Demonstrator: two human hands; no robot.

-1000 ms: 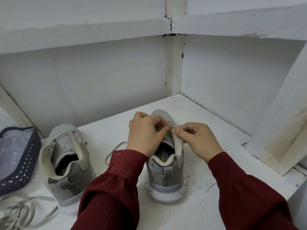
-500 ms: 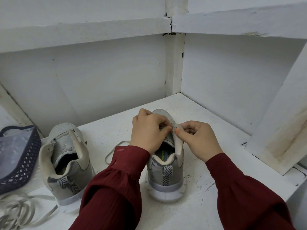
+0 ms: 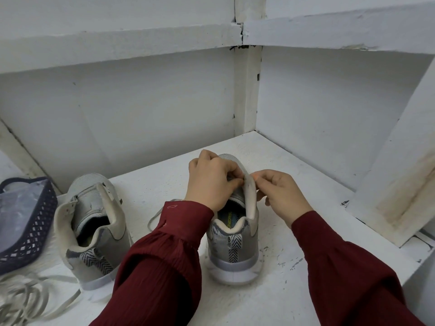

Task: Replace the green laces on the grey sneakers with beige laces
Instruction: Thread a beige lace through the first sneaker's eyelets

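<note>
Grips pinched tight on its tongue and top eyelets, the left hand [image 3: 211, 182] and right hand [image 3: 282, 196] are apparently threading a grey sneaker [image 3: 231, 255] at centre frame, pale lace [image 3: 156, 216] trailing leftward, while the second sneaker [image 3: 94, 231] is standing unlaced at lower left, with seemingly half the job remaining.

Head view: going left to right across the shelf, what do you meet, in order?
Dark blue basket → first grey sneaker → left hand → second grey sneaker, its upper pinched by both hands → right hand.
</note>
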